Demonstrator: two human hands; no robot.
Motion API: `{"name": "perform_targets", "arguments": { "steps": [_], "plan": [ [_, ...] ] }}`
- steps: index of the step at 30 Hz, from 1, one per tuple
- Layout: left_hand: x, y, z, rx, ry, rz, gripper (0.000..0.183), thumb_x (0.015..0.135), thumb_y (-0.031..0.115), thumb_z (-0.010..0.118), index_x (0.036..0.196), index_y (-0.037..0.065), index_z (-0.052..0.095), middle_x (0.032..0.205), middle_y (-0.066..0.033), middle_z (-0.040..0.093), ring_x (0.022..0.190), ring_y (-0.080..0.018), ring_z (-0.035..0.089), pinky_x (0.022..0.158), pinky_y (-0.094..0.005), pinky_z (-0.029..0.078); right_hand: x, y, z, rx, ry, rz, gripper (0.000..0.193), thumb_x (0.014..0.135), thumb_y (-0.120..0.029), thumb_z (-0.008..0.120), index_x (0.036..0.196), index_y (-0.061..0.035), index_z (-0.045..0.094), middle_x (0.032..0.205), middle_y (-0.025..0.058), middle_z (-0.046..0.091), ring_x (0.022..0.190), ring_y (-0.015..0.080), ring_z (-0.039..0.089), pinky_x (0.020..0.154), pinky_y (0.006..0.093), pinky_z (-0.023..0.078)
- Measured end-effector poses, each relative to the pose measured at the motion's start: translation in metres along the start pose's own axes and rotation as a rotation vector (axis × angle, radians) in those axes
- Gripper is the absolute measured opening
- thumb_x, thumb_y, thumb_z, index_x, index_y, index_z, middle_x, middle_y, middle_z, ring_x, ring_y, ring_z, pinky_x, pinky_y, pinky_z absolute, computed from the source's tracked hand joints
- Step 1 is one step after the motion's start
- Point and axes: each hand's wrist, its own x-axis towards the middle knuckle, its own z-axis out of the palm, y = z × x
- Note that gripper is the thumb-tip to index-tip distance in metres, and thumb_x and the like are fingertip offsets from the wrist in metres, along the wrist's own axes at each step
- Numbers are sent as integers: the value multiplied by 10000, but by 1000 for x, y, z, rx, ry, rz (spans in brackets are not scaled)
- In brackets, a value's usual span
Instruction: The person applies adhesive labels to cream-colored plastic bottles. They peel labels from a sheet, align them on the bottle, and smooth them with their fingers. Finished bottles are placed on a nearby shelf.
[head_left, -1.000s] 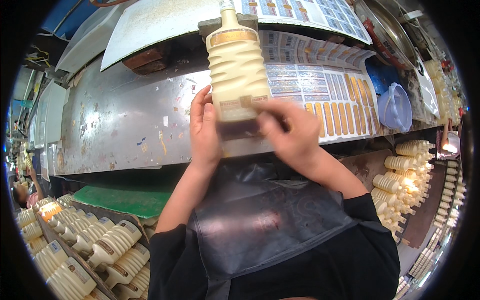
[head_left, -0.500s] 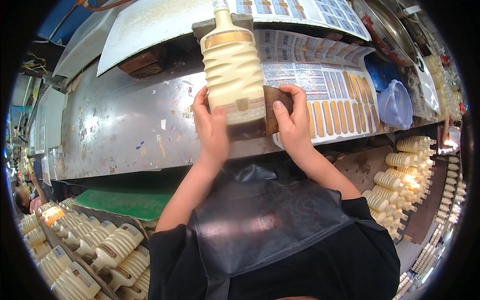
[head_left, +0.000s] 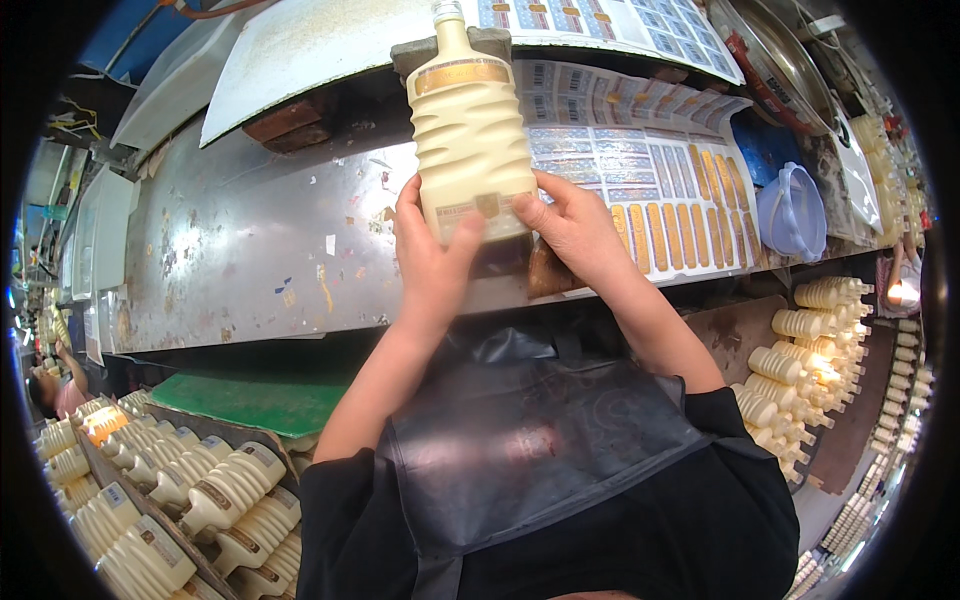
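A cream bottle [head_left: 468, 140] with wavy ridges lies face up on the bench, its neck pointing away from me. It has a gold label near the shoulder and a patterned band label [head_left: 470, 210] near the base. My left hand [head_left: 437, 245] grips its lower left side, fingers along the edge and thumb at the band label. My right hand [head_left: 578, 225] holds the lower right side, its thumb pressed on the band's right end. The grey block [head_left: 490, 42] is under the bottle's shoulder. A brown block [head_left: 549, 272] sits beneath my right hand.
Sheets of gold and silver labels [head_left: 660, 210] lie at the right, beside a pale blue basket [head_left: 791, 212]. The metal bench [head_left: 230, 250] extends left. Similar bottles fill crates [head_left: 230, 485] at lower left and stand stacked [head_left: 800, 350] at right. A white board [head_left: 310, 55] stands behind.
My right hand has moved left from the brown block onto the bottle's lower right side, and its thumb now touches the band label. My left hand stays on the bottle.
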Motion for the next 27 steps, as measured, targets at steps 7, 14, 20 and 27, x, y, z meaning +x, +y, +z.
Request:
{"name": "perform_targets", "arguments": {
  "steps": [7,14,20,27],
  "plan": [
    [0,0,-3,-184,-11,5,766,977,350,652,1492,-99,308,1425,-234,475,1282,-280,518,1095,-408,419,-1,-8,4,31,19,-32,498,940,-426,699,1220,-14,699,834,126,734,762,196,699,742,344,555],
    [2,-6,-4,48,13,78,570,1051,335,533,1419,-88,433,1353,-219,558,1246,-263,546,1085,-394,418,-9,-29,8,-354,56,59,651,840,-549,744,1208,-16,686,893,219,749,858,354,744,795,411,571],
    [3,-7,-8,-142,3,35,528,1064,350,515,1375,-74,472,1327,-209,576,1227,-256,551,1071,-390,423,-8,-24,7,-310,44,42,636,866,-535,739,1224,-13,677,890,209,751,843,336,744,793,405,572],
    [2,-12,-3,161,71,109,516,1086,353,457,1375,-74,460,1328,-188,560,1207,-234,543,1068,-375,420,-4,-3,5,-117,7,0,543,988,-457,648,1325,-31,637,984,160,747,888,218,710,818,351,553]
  ]
}}
